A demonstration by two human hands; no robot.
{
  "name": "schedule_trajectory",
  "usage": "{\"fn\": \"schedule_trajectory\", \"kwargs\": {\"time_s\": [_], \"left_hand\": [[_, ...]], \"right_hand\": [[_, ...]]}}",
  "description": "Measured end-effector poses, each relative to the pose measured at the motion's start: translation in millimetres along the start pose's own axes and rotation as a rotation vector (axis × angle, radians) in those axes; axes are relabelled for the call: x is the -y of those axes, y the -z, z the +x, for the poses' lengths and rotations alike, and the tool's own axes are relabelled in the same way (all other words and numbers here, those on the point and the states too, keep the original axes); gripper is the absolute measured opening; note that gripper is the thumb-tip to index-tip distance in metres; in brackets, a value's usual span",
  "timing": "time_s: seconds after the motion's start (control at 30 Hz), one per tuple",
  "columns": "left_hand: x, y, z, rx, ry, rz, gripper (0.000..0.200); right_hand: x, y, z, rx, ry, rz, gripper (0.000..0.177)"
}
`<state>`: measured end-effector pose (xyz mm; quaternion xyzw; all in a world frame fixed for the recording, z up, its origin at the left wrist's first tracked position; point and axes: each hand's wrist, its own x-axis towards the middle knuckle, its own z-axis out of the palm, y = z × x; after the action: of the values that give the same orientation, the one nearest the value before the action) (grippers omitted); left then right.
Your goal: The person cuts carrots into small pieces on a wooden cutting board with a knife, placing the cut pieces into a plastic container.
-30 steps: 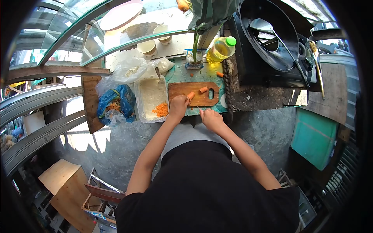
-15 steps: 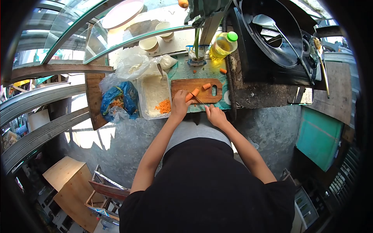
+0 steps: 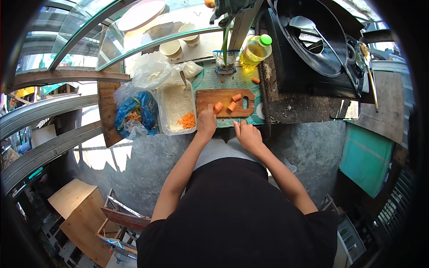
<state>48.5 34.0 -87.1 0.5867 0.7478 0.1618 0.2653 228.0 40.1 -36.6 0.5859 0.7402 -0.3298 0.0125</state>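
Note:
On a wooden cutting board [image 3: 208, 97], my left hand [image 3: 206, 121] grips a carrot piece [image 3: 218, 107] near the board's left part. Two cut carrot pieces [image 3: 232, 106] lie to its right, beside the board's handle hole. My right hand [image 3: 248, 134] is closed on a knife at the board's front edge; little of the thin blade shows. Left of the board stands a clear plastic container [image 3: 173, 107] with pale contents, a heap of chopped carrot [image 3: 187, 120] and a spoon [image 3: 183, 79].
A blue plastic bag [image 3: 149, 107] with scraps lies at the left. Behind the board are an oil bottle [image 3: 255, 52], a small jar [image 3: 225, 67] and paper cups [image 3: 171, 50]. A large wok [image 3: 308, 40] sits on the stove at the right.
A piece has come off the carrot and now lies apart on the board. The knife blade has moved down from the carrot toward the board's front edge.

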Motion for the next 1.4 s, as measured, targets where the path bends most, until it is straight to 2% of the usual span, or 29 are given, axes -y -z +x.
{"fn": "schedule_trajectory", "kwargs": {"time_s": [0.07,0.27,0.5,0.67,0.77,1.0,1.2,1.27,1.4], "left_hand": [[4.9,-0.3,1.3,0.014,0.007,-0.053,0.021],[4.6,-2.1,3.5,-0.060,0.006,-0.116,0.016],[9.6,-1.1,9.4,-0.048,-0.063,-0.154,0.011],[10.7,0.5,12.9,-0.026,-0.057,-0.164,0.011],[11.3,0.8,13.6,-0.024,-0.098,-0.116,0.013],[11.1,0.8,13.3,-0.019,-0.063,-0.153,0.018],[8.9,2.2,10.3,-0.006,-0.034,-0.103,0.020],[6.6,3.2,8.3,-0.035,-0.040,-0.088,0.027],[2.6,9.2,6.0,-0.048,-0.119,-0.051,0.027]], "right_hand": [[4.9,1.3,-1.1,0.070,-0.018,-0.020,0.048],[15.1,5.1,-2.7,0.102,-0.060,-0.067,0.051],[31.8,15.0,5.2,0.146,-0.039,-0.074,0.047],[50.5,21.6,31.1,0.341,-0.114,-0.159,0.048],[44.6,20.9,29.2,0.363,-0.110,-0.136,0.049],[-12.0,-28.5,19.9,0.135,0.056,-0.045,0.051],[-39.6,-73.7,19.1,-0.033,0.089,-0.075,0.043],[-43.2,-76.1,17.4,-0.106,0.133,-0.049,0.042],[-40.3,-58.7,20.6,0.045,0.039,0.044,0.049]]}}
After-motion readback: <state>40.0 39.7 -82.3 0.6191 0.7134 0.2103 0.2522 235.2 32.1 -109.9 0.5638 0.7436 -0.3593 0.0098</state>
